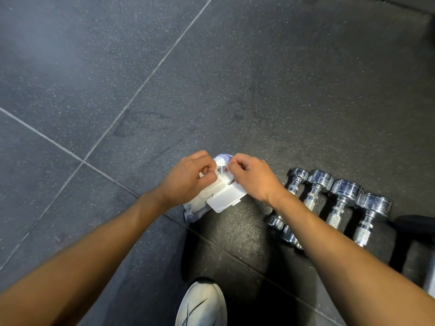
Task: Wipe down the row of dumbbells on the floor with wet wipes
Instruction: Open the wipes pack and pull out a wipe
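Head view: left hand [188, 178] grips the side of a white wipes pack [226, 197] whose lid is flipped open, and right hand [255, 178] pinches at its top edge. Just right of them, chrome dumbbells [339, 201] lie in a row on the dark floor [117, 78].

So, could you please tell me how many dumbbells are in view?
4, in a row on the floor, right of the wet wipes pack: first dumbbell, second dumbbell, third dumbbell, fourth dumbbell. The right forearm crosses them; others may be hidden.
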### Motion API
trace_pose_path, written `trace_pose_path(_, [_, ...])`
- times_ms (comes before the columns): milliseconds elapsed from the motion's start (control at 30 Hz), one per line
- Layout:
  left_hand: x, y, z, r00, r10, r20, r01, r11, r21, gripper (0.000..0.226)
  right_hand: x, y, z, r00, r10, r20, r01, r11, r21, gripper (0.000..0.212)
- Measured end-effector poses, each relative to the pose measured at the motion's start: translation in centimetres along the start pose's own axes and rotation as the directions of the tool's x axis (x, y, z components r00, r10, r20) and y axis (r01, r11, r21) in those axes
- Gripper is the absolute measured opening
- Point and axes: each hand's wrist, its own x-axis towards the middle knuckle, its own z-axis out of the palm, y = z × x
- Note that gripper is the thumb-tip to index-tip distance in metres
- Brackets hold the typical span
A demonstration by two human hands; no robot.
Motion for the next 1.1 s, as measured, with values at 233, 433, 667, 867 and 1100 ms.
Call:
trace_pose_path(233, [-1.3,-0.3,2.2,0.996,0.007,-0.084,0.029,0.906,0.423,0.015,-0.5,-1.4,1.5,0.997,-0.010,0.077,0.027,0.976,-0.216,0.028])
trace_pose_path(433, [-2.0,-0.2,2.5,0.980,-0.092,-0.176,0.130,0.967,0.220,0.015,-0.9,-1.3,1.4,0.989,-0.039,0.139,0.066,0.979,-0.194,0.028])
trace_pose_path(667, [-1.2,1.5,0.6,0.818,-0.524,-0.237,0.338,0.772,-0.539,0.014,-0.1,-1.2,2.2,0.986,-0.011,0.165,0.064,0.946,-0.319,0.024])
trace_pose_path(867, [-0.4,1.2,-2.0,0.837,-0.538,-0.105,0.286,0.593,-0.753,0.009,0.1,-0.3,1.8,0.990,0.047,0.129,-0.049,0.999,0.012,0.018])
trace_pose_path(1100, [-0.7,3.9,-3.0,0.842,-0.537,0.052,0.281,0.354,-0.892,0.015,-2.4,-1.6,-1.0,0.996,0.010,0.089,-0.068,0.732,0.678,0.027])
